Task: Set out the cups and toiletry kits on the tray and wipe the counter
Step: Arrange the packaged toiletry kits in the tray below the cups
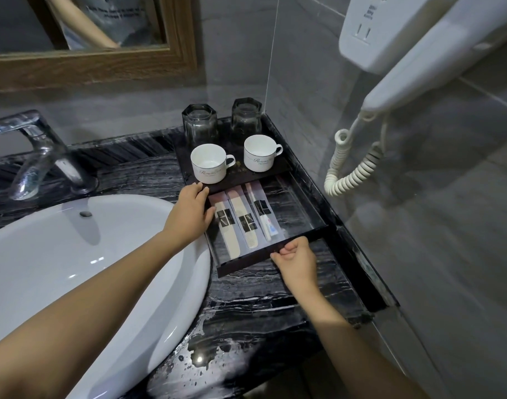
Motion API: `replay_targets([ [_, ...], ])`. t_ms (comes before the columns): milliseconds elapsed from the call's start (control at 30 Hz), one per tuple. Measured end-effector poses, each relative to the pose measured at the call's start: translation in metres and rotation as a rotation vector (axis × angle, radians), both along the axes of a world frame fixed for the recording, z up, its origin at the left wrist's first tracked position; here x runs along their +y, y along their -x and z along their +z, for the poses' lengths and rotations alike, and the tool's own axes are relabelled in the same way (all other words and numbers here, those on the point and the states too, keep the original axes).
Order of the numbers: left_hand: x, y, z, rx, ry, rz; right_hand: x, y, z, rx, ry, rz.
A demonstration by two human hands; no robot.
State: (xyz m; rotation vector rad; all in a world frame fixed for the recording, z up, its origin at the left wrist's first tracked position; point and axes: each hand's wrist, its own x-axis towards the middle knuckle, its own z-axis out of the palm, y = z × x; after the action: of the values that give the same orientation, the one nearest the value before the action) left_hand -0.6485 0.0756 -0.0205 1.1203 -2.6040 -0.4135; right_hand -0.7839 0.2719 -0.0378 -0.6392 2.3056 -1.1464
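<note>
Left hand [190, 214] hides the tray [304, 230] rim's left side; cup [208, 164] lettering too small to read.

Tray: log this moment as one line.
left hand on tray left edge | right hand gripping front rim | two white cups, two glasses on tray | three kits inside

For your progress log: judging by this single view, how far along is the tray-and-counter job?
Done: two white cups and two glass tumblers stand on the tray's upper shelf, and three toiletry kits lie in the lower part. In hand: the left hand and right hand grip the tray edges. Left: the counter shows water spots, so wiping remains.
</note>
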Motion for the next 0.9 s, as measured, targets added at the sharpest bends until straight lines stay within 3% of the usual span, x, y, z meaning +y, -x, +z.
replay_targets([
  [233,-0.001,0.001,0.005,0.014,-0.017,0.028,-0.035,0.001,0.000,0.010,0.058,-0.088],
  [900,0.000,0.000,-0.001,0.014,0.032,0.006,-0.143,0.028,-0.009,0.121,0.085,0.143],
])
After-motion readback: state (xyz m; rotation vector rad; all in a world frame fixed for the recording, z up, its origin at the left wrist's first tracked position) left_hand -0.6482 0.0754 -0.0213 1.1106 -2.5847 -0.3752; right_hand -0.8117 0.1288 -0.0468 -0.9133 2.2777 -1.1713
